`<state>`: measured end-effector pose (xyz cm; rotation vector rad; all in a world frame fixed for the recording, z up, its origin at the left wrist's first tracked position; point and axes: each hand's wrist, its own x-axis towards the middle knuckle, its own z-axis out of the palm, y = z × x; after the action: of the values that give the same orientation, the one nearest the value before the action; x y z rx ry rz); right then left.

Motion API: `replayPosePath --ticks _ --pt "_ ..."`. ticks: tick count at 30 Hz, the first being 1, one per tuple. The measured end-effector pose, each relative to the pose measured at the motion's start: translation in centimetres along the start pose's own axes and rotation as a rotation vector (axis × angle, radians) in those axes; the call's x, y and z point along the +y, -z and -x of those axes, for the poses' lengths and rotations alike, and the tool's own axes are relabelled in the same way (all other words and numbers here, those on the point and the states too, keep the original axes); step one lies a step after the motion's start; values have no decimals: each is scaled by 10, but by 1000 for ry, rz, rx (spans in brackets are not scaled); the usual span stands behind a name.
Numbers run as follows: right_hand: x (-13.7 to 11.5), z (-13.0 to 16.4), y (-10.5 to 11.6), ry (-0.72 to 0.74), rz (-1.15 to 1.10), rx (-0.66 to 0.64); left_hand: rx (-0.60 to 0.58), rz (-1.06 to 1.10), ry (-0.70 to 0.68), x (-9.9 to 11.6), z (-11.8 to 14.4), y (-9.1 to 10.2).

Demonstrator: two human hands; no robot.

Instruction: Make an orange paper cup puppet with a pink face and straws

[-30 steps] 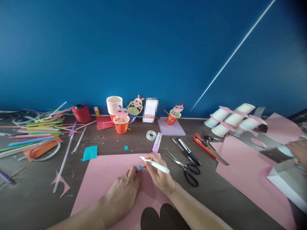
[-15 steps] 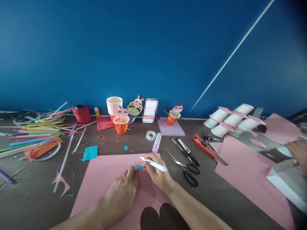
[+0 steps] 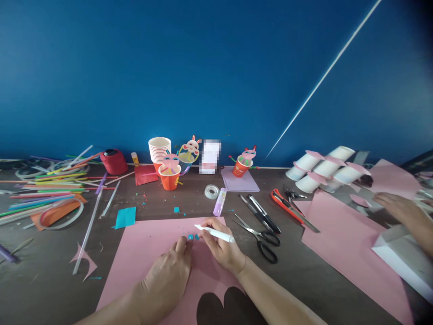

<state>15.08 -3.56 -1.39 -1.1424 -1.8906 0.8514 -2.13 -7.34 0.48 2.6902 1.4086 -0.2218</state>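
My right hand holds a white pen-like stick, its tip pointing left over a pink paper sheet. Two tiny teal paper bits lie on the sheet between my hands. My left hand rests on the pink sheet, its fingertips right beside the teal bits, holding nothing that I can see. A dark heart-shaped gap is cut into the sheet's near edge.
Black scissors, a purple glue stick, a tape roll, pens and an orange cutter lie behind. Straws spread at left, orange cups at the back. Another person's hand works over pink paper at right.
The teal bit held at my fingertips now lies on the pink sheet as two separate bits. My hands shifted slightly left. The other person's hand reached further left.
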Motion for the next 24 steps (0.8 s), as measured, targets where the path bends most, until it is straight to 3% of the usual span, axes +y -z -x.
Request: replayPosePath --ticks 12,24 --pt "0 1 -1 -19 -118 26 28 27 -4 -2 0 -7" --pt "-2 0 1 6 -85 42 4 90 34 -2 1 -3"
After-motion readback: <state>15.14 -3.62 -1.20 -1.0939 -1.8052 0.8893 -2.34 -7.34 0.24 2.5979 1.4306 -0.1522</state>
